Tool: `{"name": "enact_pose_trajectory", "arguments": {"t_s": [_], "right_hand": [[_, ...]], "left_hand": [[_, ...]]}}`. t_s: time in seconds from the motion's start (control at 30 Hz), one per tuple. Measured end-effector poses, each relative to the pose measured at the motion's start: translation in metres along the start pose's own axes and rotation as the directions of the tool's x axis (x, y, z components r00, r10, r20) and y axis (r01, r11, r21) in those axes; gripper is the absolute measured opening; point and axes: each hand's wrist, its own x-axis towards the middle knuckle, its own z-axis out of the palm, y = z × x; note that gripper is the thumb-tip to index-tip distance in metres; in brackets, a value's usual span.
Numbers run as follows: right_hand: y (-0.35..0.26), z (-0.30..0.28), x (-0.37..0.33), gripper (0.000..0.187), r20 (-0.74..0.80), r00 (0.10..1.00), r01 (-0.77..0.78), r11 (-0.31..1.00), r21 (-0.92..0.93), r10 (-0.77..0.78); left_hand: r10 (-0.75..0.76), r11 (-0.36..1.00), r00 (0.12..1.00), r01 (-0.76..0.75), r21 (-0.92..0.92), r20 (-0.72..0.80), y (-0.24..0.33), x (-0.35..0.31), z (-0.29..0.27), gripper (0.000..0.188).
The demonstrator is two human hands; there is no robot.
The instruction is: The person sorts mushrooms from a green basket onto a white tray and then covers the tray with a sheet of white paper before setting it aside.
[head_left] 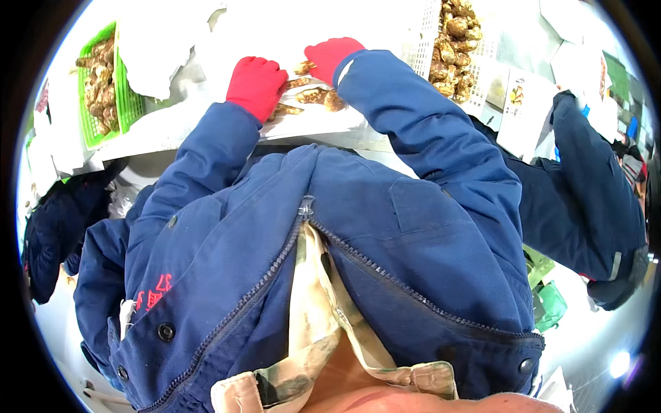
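Note:
Both my hands wear red gloves and reach over the white work surface. My left hand is closed with curled fingers; whatever it may hold is hidden under it. A short way to its right, my right hand is closed too, its fingertips against a small brown piece, and I cannot make out whether it grips that. Between and just below the hands lie several brown-and-cream pieces that look like mushrooms, among them a thick one and a thin strip by the left wrist.
To the left stands a green plastic basket with similar brown pieces. A white basket on the right holds more of them. Beyond it lies a white printed box or sheet. A person's dark sleeve is close on the right.

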Motion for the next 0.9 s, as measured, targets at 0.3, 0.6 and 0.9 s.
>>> {"name": "enact_pose_trajectory", "arguments": {"t_s": [0.3, 0.6, 0.9], "right_hand": [[0.002, 0.005, -0.015, 0.034, -0.196, 0.973, 0.084, 0.978, -0.190, -0.122], [-0.007, -0.010, -0.008, 0.047, -0.103, 0.992, 0.042, 0.973, -0.226, -0.067], [-0.010, 0.004, -0.007, 0.026, -0.068, 0.994, -0.091, 0.978, -0.189, 0.080]], "left_hand": [[0.057, 0.998, 0.998, -0.057, -0.016, 0.019, -0.018, -0.008, -0.004, 0.005], [0.074, 0.993, 0.955, -0.098, 0.072, 0.286, -0.024, -0.003, -0.017, 0.010], [0.130, 0.984, 0.950, -0.159, 0.082, 0.286, -0.022, 0.007, -0.021, 0.011]]}}
